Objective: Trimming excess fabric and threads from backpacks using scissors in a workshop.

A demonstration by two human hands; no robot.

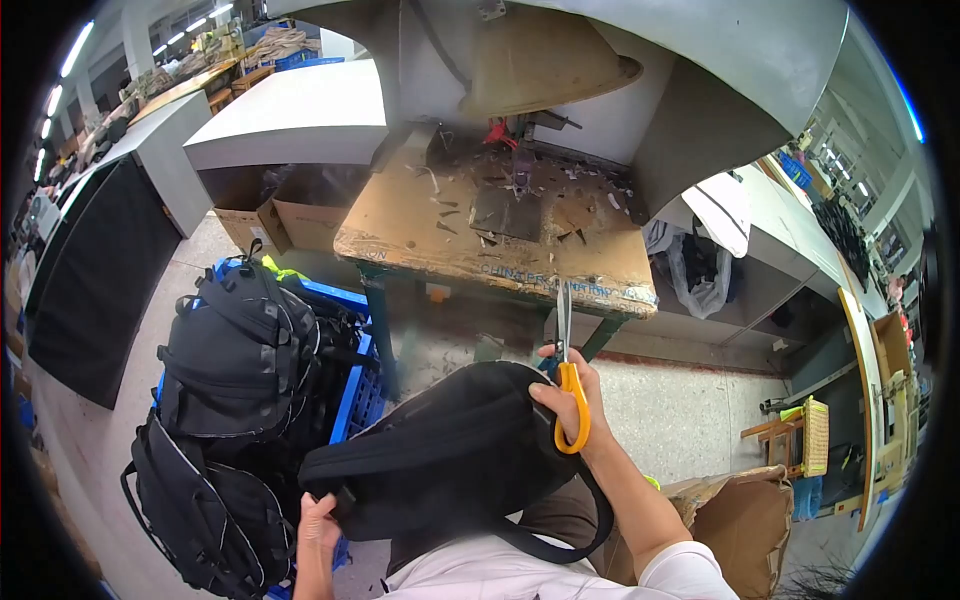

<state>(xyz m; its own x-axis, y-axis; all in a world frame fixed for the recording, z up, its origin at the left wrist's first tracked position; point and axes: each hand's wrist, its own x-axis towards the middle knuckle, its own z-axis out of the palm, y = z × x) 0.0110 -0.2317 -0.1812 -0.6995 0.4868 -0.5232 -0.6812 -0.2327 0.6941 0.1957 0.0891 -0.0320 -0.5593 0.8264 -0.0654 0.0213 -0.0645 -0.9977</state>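
Observation:
Across my lap lies a black bag [440,455], tilted, with a strap looping down at its right end. My left hand [317,518] is closed on the bag's lower left edge. At the upper right end, my right hand [580,395] pinches the bag's edge and also carries a pair of scissors [570,385] with orange handles. The blades point up and away, toward the worktable's front edge. Several black backpacks [230,340] are piled on my left, in and beside a blue plastic crate [360,395].
A worn wooden worktable [410,215] stands ahead, littered with dark scraps around a small machine [522,170] under a grey hood [700,60]. Cardboard boxes [255,215] sit under the left bench. On the right are an open carton [740,530] and a small stool [800,440].

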